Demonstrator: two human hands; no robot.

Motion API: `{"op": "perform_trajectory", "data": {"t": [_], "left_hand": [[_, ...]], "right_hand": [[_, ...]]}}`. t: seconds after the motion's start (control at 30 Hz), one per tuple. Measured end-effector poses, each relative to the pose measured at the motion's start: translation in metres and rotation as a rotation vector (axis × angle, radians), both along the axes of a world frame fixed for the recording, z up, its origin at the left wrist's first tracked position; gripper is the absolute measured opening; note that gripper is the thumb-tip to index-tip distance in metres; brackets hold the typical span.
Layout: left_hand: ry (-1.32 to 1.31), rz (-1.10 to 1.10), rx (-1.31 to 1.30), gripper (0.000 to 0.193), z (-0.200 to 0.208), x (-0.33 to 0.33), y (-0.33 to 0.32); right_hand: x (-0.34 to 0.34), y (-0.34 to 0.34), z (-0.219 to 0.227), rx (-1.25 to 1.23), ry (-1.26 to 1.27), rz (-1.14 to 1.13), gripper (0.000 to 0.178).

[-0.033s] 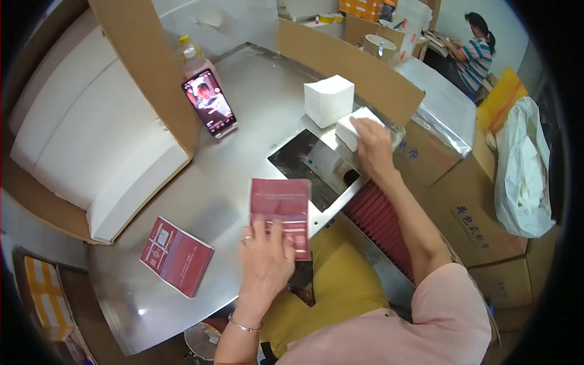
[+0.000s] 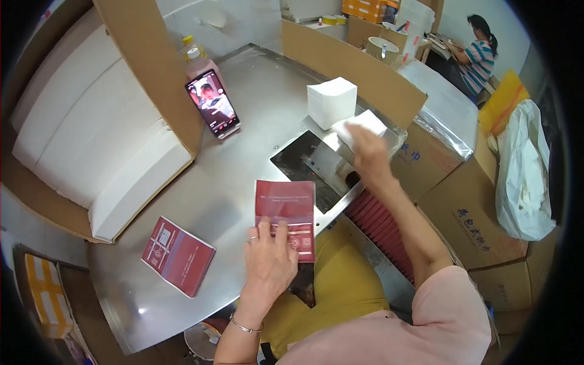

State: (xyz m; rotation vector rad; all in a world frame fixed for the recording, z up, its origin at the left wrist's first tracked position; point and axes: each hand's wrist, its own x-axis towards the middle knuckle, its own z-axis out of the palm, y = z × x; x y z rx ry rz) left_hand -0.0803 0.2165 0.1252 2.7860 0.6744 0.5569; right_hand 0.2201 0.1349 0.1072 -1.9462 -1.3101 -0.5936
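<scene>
My left hand (image 2: 271, 263) lies with fingers stretched out over the lower part of a flat red plastic packet (image 2: 286, 201), at the table's front edge. My right hand (image 2: 371, 155) is at a low stack of white paper napkins (image 2: 371, 121); its fingers curl toward the near side and are smeared by motion. White paper shows beside the fingertips, but whether they grip it cannot be made out. A taller napkin stack (image 2: 331, 103) stands just left of and behind it. Another red packet (image 2: 178, 255), thicker and printed, lies to the left of my left hand.
A recessed dark opening (image 2: 301, 161) cuts into the metal table (image 2: 237, 164). Red packets (image 2: 383, 222) stand in a row below my right forearm. A phone (image 2: 213, 104) leans on a bottle. Cardboard boxes (image 2: 468, 213) flank the right; an open carton (image 2: 152, 73) of white paper stands left.
My right hand has shifted slightly left and nearer at the low napkin stack and is now blurred. My left hand stays on the red packet. The whole view has shifted slightly.
</scene>
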Motion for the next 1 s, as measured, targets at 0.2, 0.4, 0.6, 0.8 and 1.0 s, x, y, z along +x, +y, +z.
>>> {"op": "perform_trajectory", "data": {"t": [0.2, 0.4, 0.6, 0.8, 1.0], "left_hand": [[-0.067, 0.072, 0.021, 0.065, 0.003, -0.023, 0.024], [-0.126, 0.005, -0.083, 0.077, 0.002, -0.008, -0.003], [-0.196, 0.009, -0.100, 0.041, 0.002, -0.050, -0.003], [-0.257, 0.628, 0.117, 0.021, 0.004, -0.123, 0.043], [0.135, 0.537, 0.155, 0.020, 0.000, -0.132, 0.069]], "right_hand": [[-0.170, -0.006, -0.005, -0.035, -0.269, 0.688, 0.037], [-0.097, 0.082, -0.031, -0.519, 0.047, 0.239, 0.021], [-0.055, 0.048, -0.018, -0.744, 0.196, 0.104, 0.010], [-0.023, 0.013, 0.024, -0.043, -0.380, -0.301, 0.017], [0.035, 0.010, -0.006, -0.295, -0.210, -0.386, 0.021]]}}
